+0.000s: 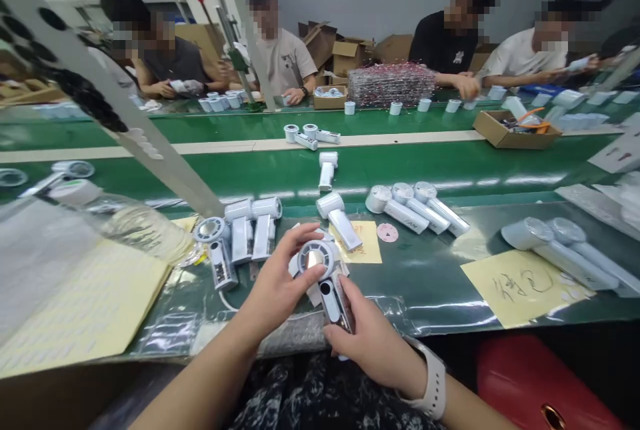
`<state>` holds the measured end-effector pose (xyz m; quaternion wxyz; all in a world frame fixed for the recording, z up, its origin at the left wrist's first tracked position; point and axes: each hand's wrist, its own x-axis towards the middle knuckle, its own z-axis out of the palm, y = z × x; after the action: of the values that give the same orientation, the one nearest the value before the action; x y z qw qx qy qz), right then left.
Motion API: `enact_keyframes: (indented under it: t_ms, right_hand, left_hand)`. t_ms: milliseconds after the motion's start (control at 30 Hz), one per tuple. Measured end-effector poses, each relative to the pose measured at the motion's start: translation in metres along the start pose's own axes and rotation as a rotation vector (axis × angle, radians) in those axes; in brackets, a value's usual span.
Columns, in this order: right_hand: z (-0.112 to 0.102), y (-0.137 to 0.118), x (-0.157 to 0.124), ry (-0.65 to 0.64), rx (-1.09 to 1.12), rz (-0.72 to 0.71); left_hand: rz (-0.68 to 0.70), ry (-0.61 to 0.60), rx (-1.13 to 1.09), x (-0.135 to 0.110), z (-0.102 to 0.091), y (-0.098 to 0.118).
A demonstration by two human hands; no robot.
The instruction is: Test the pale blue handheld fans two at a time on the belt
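Observation:
Both my hands hold one white handheld fan just above the near edge of the bench. My left hand curls around its round head, with the thumb on the ring. My right hand grips the handle, whose open side shows a dark interior. Just beyond my hands, another fan lies on a yellow paper beside a round pink sticker. To the left are two fans lying side by side and one with its handle open. Three more fans lie right of centre.
A green conveyor belt runs across behind the bench, carrying a few fans. Yellow sheets lie at left, a handwritten yellow note at right. A slanted metal post stands at left. Several people work across the belt, near a cardboard tray.

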<state>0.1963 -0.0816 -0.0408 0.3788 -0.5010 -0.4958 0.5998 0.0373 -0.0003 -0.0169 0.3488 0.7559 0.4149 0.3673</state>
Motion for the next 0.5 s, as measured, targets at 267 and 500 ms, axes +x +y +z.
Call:
enact_keyframes:
  t_ms: [267, 500]
  right_hand:
    - [-0.003, 0.032, -0.014, -0.095, 0.025, 0.086]
    - [-0.010, 0.030, -0.014, 0.004, 0.059, 0.090]
  left_hand:
    - [-0.039, 0.509, -0.225, -0.008, -0.085, -0.031]
    - [-0.506, 1.020, 0.736, -0.047, -0.273, -0.074]
